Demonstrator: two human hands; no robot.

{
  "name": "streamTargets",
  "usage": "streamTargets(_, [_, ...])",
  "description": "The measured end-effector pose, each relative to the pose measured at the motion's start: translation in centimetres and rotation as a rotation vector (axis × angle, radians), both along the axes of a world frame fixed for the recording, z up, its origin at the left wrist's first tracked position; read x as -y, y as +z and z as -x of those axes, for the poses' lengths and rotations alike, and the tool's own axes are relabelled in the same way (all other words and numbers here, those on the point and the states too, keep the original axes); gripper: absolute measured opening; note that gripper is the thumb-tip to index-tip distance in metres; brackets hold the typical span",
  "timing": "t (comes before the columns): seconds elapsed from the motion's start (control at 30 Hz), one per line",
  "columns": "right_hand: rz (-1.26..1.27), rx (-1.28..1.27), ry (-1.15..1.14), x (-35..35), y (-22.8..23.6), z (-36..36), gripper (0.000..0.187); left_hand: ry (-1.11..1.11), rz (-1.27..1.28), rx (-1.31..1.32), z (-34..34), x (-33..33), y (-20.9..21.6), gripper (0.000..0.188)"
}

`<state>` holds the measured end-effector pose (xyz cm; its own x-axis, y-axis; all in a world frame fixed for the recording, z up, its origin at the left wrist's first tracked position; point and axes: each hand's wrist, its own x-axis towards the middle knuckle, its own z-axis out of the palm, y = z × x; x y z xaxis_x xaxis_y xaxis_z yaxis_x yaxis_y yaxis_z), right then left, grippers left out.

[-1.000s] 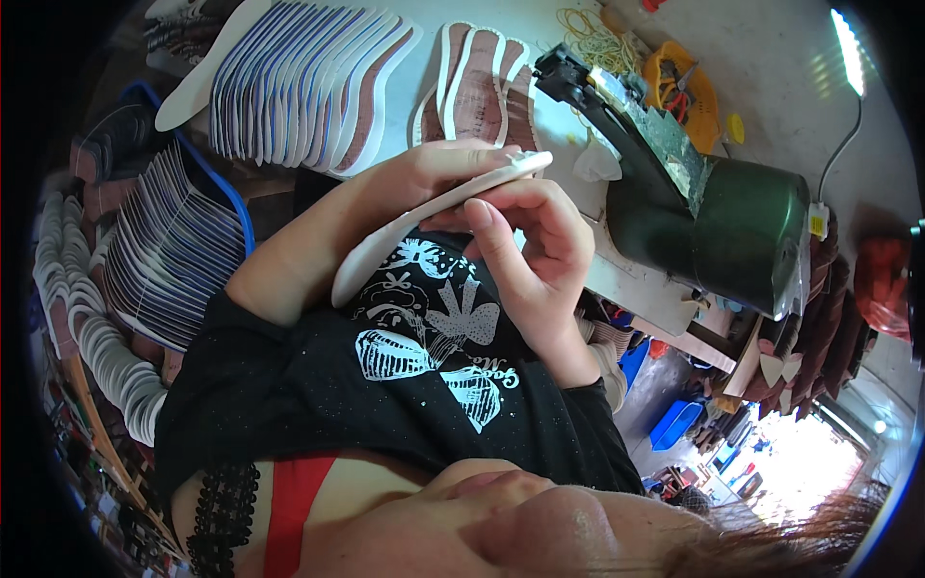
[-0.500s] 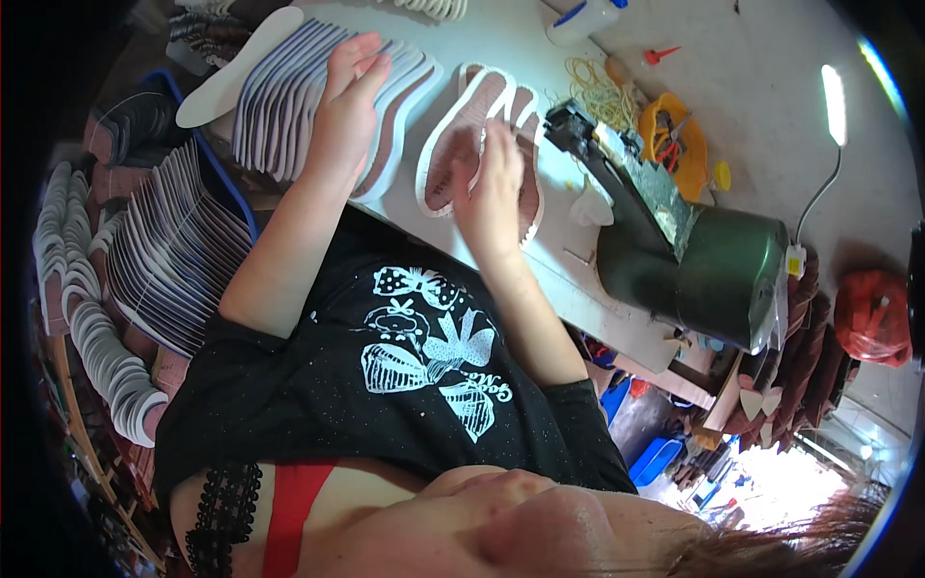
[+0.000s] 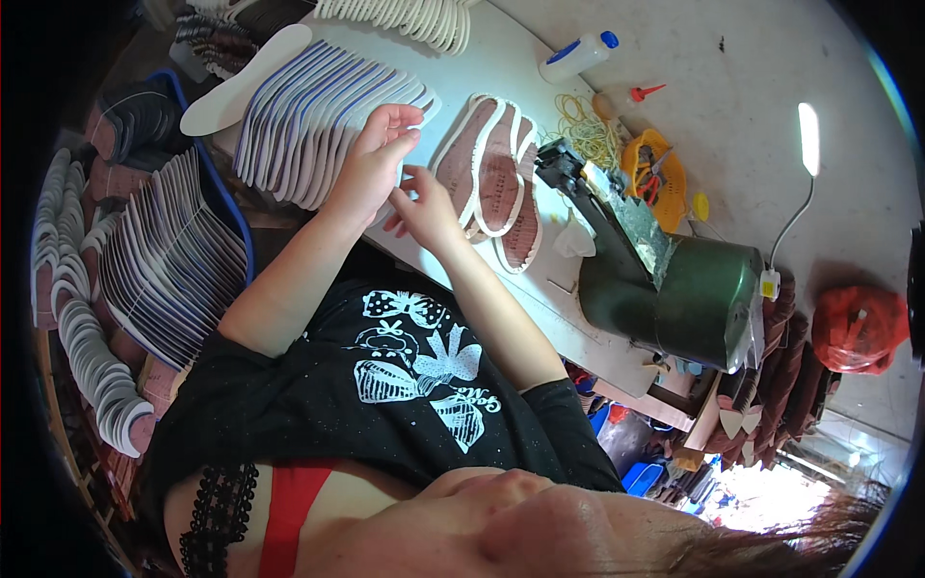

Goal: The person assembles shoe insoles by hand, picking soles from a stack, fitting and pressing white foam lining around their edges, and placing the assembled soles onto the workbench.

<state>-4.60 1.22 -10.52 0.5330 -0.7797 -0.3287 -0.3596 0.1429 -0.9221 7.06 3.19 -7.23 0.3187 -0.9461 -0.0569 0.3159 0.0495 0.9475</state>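
Hands [image 3: 371, 166] sit near the table's edge [image 3: 551, 313], grip unclear, bare room beyond insoles [image 3: 313, 125].

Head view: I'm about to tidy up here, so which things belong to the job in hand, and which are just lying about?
Seemingly part of the job:
row of white soles, nearest the left hand
brown soles with white rims, near the right hand

Seemingly just lying about:
white bottle
tangled yellow bands
yellow basket
green machine, untouched, role unclear
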Motion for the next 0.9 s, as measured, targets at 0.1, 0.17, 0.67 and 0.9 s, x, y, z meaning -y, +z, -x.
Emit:
streamTargets(0.1, [0.012,-0.024,-0.002,0.4,-0.1,0.2,0.029,-0.033,-0.006,-0.035,0.4,0.0,0.2,0.030])
streamTargets(0.17, [0.089,-0.065,-0.013,0.4,1.0,0.9,0.023,-0.060,0.044,0.053,0.2,0.3,0.0,0.030])
streamTargets(0.67, [-0.076,0.755,-0.223,-4.1,8.0,9.4,0.023,-0.356,-0.023,-0.312,3.7,1.1,4.9,0.046])
streamTargets(0.9, [-0.410,0.906,-0.187,-1.6,6.2,10.5,0.036,-0.565,-0.006,-0.314,7.4,-0.1,6.1,0.035])
